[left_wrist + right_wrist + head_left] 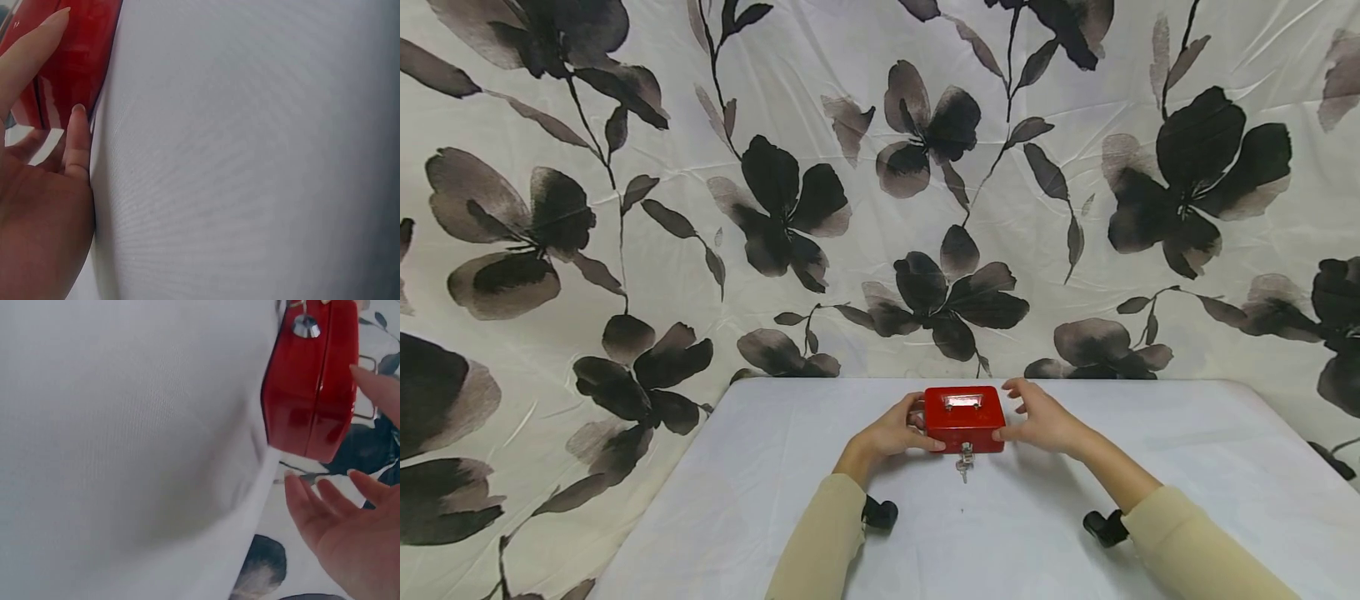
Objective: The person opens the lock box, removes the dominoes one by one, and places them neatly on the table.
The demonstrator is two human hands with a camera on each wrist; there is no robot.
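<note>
A small red metal cash box (964, 432) sits on the white table, its lid down and a silver handle (962, 402) on top. In its front lock hang keys (964, 467). My left hand (895, 431) holds the box's left side, thumb across the front and fingers round the side; the left wrist view shows fingertips against the red wall. On the right, my right hand (1043, 421) is spread beside the box. Its thumb (375, 387) is at the lid edge, while the other fingers (306, 500) stand apart from the side wall.
The white tabletop (760, 500) extends around the box to its far edge just behind. Beyond hangs a pale cloth (820, 108) with dark flowers. Black straps with small devices (880, 512) are on both wrists, by the beige sleeves (820, 533).
</note>
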